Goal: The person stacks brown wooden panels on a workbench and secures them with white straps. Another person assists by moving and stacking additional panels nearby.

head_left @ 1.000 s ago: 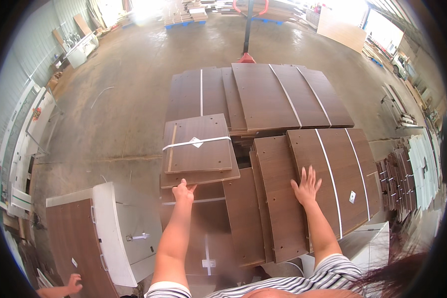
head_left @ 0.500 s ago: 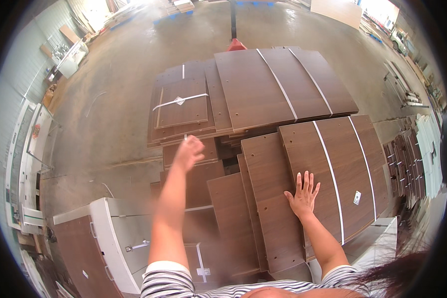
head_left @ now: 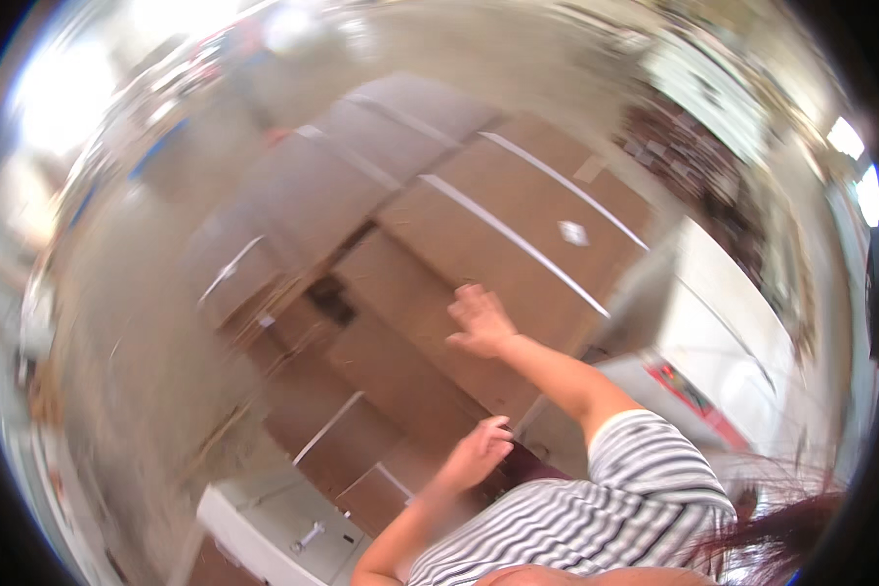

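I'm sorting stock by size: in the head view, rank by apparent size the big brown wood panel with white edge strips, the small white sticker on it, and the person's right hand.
1. Big brown wood panel, with white edge strips.
2. Right hand, resting on it.
3. Small white sticker.
Motion blur softens the edges, but the order is clear.

Both hands (head_left: 481, 322) (head_left: 479, 452) open, fingers loose

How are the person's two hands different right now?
The right hand is stretched out with its fingers spread, lying on a big brown board, while the left hand is pulled in close to the striped shirt. The right hand touches wood; the left hand seems to hang above the smaller brown boards, loosely curled. Both hands are bare and hold nothing.
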`<state>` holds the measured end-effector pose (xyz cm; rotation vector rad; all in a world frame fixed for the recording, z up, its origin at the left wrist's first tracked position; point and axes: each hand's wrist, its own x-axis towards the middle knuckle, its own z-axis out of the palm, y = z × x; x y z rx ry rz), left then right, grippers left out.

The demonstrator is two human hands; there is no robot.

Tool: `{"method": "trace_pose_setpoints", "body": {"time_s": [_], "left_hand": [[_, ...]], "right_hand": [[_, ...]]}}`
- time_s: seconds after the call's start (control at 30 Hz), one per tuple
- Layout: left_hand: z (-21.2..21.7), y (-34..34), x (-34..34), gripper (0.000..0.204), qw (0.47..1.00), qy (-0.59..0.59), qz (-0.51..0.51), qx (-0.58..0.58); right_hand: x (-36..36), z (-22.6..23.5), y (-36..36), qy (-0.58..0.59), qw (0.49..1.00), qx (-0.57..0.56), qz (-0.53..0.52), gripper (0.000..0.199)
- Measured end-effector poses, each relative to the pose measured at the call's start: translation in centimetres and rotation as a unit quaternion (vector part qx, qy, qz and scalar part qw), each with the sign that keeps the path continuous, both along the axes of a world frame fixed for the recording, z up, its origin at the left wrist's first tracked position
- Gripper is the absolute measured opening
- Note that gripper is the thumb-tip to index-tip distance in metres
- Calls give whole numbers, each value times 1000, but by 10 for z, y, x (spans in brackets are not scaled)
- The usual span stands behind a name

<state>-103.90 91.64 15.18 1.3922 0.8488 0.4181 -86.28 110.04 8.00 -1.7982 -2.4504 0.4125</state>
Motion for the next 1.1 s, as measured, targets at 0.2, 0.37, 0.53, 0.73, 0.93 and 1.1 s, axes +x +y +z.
{"method": "trace_pose_setpoints", "body": {"time_s": [0.2,0.37,0.53,0.73,0.93,1.1], "left_hand": [[14,-72,-8,38,941,114,-107,300],[-23,-128,-17,46,970,163,-90,154],[-160,-173,-9,39,979,157,-88,-96],[-124,-199,195,36,902,69,-406,130],[-100,-215,417,33,909,145,-389,20],[-143,-205,581,59,822,115,-496,257]], "right_hand": [[31,-13,-289,144,985,-95,26,60],[117,9,-457,139,891,-381,-207,48],[202,22,-536,126,874,-332,-332,46],[263,-53,-646,288,811,-175,-479,39],[330,-56,-773,227,702,-304,-603,37],[364,-49,-854,240,566,-191,-765,39]]}}
